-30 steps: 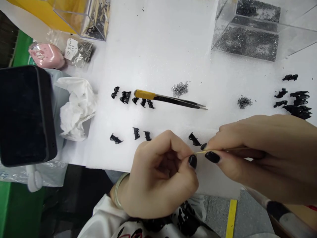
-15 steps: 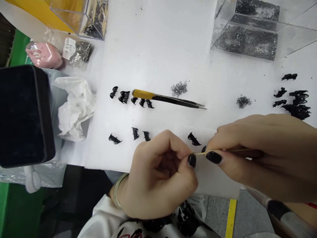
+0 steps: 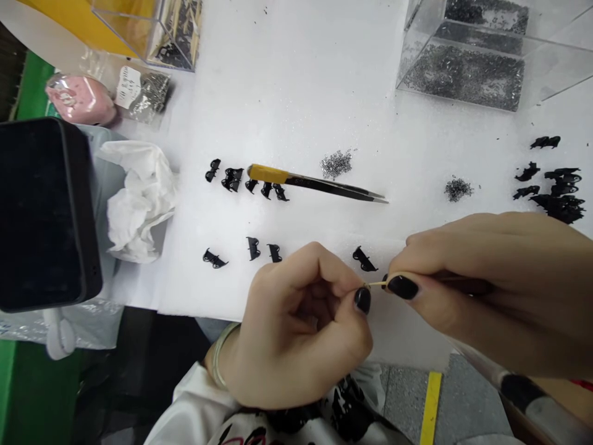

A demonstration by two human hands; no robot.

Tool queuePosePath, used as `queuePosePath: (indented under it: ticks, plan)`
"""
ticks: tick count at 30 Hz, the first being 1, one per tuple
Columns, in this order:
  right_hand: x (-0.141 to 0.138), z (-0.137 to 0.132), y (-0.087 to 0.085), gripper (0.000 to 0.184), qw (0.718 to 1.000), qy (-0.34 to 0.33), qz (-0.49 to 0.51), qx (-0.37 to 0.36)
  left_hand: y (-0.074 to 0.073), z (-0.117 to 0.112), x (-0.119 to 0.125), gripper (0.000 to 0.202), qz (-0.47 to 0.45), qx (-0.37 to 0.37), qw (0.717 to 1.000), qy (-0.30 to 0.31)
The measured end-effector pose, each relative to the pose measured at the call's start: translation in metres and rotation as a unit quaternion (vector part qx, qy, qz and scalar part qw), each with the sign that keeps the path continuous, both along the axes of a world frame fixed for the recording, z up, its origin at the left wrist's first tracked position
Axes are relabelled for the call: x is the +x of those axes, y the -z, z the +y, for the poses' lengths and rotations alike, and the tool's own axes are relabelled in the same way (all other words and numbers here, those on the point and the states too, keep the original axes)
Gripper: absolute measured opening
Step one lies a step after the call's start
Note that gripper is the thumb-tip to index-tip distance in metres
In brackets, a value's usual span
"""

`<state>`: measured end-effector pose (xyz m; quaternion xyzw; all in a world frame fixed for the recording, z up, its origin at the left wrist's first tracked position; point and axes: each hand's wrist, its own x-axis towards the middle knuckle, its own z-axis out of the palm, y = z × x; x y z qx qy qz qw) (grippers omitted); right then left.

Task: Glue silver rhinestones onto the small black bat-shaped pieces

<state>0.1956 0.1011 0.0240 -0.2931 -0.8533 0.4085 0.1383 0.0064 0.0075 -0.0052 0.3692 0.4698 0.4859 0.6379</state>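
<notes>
My right hand (image 3: 486,290) pinches a thin wooden toothpick (image 3: 377,283) between thumb and forefinger. Its tip meets the fingertips of my left hand (image 3: 301,334), whose thumb and forefinger are pressed together. Whatever they pinch is too small and covered to make out. Just beyond the fingertips, a small black two-looped part (image 3: 365,259) lies on the white sheet. More such parts (image 3: 253,248) lie left of my left hand. Yellow-handled tweezers (image 3: 319,182) rest farther off, touching neither hand.
Two little heaps of tiny dark bits (image 3: 336,164) (image 3: 458,188) lie on the white sheet. A clear box (image 3: 463,93) holds many more. Black parts (image 3: 558,194) are piled at right. At left are a black phone-like device (image 3: 44,213), crumpled tissue (image 3: 136,204) and another clear box (image 3: 173,37).
Both hands keep their pinch and have barely moved. The view has shifted very slightly, and the toothpick's tip remains at the left fingertips.
</notes>
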Motion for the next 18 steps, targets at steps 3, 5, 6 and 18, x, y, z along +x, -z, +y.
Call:
queuePosePath:
  ticks: [3,5,6,18]
  plan:
    - [0.0018,0.0020,-0.0063,0.026,0.997,-0.047,-0.046,0.041,-0.0006,-0.0012,-0.0019,0.014,0.005,0.001,1.000,0.010]
    - [0.0029,0.0019,-0.0082,0.025,0.997,-0.040,-0.045,0.044,-0.0024,-0.0009,-0.0024,0.013,0.010,-0.001,1.000,0.014]
    - [0.0032,0.0016,-0.0083,0.025,0.997,-0.036,-0.044,0.047,-0.0035,-0.0003,-0.0024,0.013,0.013,-0.003,1.000,0.014]
    - [0.0004,0.0014,-0.0027,0.033,0.996,-0.052,-0.037,0.070,-0.0065,0.0045,-0.0016,0.016,0.033,0.010,0.999,0.012]
